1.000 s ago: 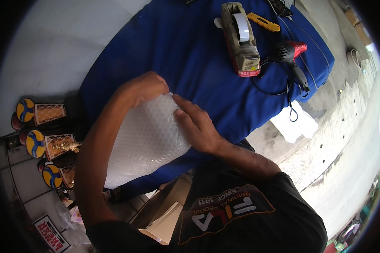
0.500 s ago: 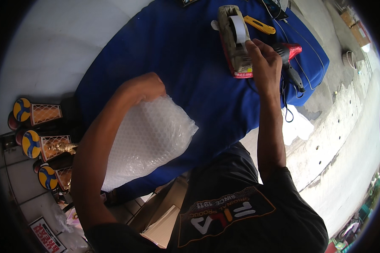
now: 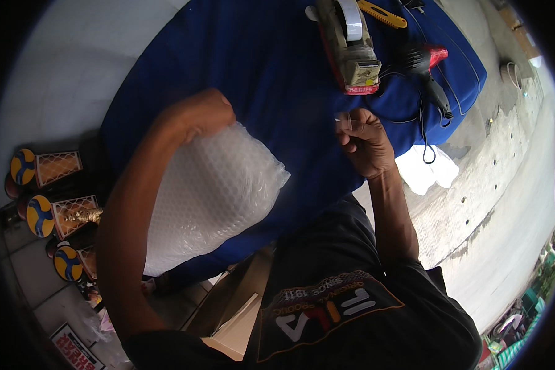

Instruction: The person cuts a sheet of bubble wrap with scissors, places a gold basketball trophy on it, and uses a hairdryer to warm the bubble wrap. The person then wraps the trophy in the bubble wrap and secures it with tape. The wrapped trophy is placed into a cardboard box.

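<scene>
— What do we have at the centre of the blue table (image 3: pixel 271 68)?

— We see a bubble-wrapped bundle (image 3: pixel 206 194), white and puffy, lying on the table's near edge. Its long axis runs on a slant, from the lower left by our body up toward the upper right, where its crumpled end points at the middle of the cloth.

— And our hands?

— Our left hand (image 3: pixel 200 114) is curled down on the bundle's far upper end, pressing it to the table. Our right hand (image 3: pixel 364 139) hovers well apart from it, fingers closed narrowly, pinching a short strip of clear tape (image 3: pixel 344 119) between thumb and forefinger.

— What lies beyond that?

— Just past the right hand stands a tape dispenser (image 3: pixel 351 46) holding a roll of clear tape, its red cutting end turned toward us. Beside its far end we note a yellow utility knife (image 3: pixel 382 13); to its right, a red and black heat gun (image 3: pixel 428 74) lies with its black cord trailing over the table's edge.

— Any containers?

— At our left, on the floor, we see three trophies (image 3: pixel 49 213) with volleyball tops and mesh-patterned bodies. Whether they stand in a box we cannot tell. A white cloth (image 3: pixel 428 172) lies on the concrete below the table's right side.
</scene>
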The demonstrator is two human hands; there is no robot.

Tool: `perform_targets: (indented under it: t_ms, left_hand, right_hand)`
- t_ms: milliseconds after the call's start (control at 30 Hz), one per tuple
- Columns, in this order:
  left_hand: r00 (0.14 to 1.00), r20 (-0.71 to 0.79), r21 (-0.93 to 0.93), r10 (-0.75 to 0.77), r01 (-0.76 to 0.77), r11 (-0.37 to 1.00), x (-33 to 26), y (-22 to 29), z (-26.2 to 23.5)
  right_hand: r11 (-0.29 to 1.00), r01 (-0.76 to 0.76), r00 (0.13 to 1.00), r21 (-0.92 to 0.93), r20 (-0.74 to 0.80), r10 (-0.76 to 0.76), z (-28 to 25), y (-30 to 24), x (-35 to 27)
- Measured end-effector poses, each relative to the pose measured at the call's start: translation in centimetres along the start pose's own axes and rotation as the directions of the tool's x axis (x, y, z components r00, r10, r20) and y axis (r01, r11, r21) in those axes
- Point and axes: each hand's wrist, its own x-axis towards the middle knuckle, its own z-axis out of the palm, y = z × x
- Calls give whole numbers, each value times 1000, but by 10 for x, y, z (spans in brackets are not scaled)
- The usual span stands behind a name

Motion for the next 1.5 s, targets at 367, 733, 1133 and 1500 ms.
perform_targets:
  t_ms: [367, 733, 1133, 1500]
  left_hand:
    - [998, -61, 3, -12, 12, 1000, -8, 6, 4]
    - [996, -89, 58, 30, -25, 998, -9, 4, 9]
    - [993, -51, 80, 105, -101, 992, -18, 4, 22]
    - [992, -28, 116, 123, -119, 986, -12, 4, 23]
  right_hand:
    - [869, -139, 923, -475, 257, 288, 46, 75, 2]
    - [366, 270, 869, -891, 389, 306, 33, 98, 10]
    - [-225, 83, 668, -971, 222, -711, 30, -30, 10]
    - [546, 331, 589, -770, -283, -757, 45, -30, -5]
